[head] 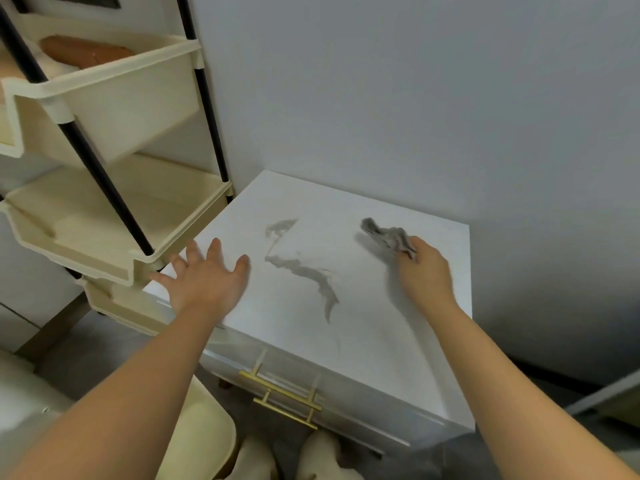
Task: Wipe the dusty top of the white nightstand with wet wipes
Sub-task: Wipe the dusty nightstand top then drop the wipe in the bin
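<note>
Gripping the greyed wet wipe (388,237) far right on the nightstand top (374,344), the right hand (427,271) should sweep overlapping strokes through the dust streaks (311,275); the left hand (207,275) shows a wide, empty grip.

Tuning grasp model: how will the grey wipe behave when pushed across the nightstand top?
Likely floppy: the wipe bunches unevenly out of the right hand. Probably drags damply, given grey streaks on the nightstand top.
</note>
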